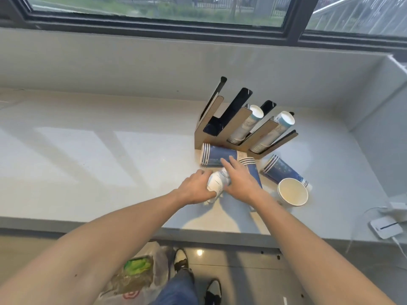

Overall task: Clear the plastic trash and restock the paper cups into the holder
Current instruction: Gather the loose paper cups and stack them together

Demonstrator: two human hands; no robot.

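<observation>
Room: a long white counter (88, 155) under a dark-framed window (154, 9), green grass outside at the top of the frame.
Cup holder (242, 128): brown and black, three slanted slots, middle right of the frame, standing on the counter.
Slots: left one with no cups; middle and right ones each with a stack of cups (244, 126), white bottoms pointing up.
Loose cups: a blue stack (218, 156) lying on its side just in front of the holder; another blue stack (284, 170) lying to the right; a single cup (293, 191) tipped over with its cream inside showing, lower right of that stack.
Left hand (196, 189): middle of the frame, fingers curled around the white end of a cup stack (217, 183), holding it.
Right hand (239, 180): right beside the left one, fingers spread flat on top of the same stack and the blue cups under it; grip hard to tell.
Floor: a clear plastic bag (136, 276) with green trash, bottom left of the frame, next to black-and-white shoes (182, 260) and a blue jeans leg.
Far right: a small white box (385, 228) with a white cable on the counter edge.
</observation>
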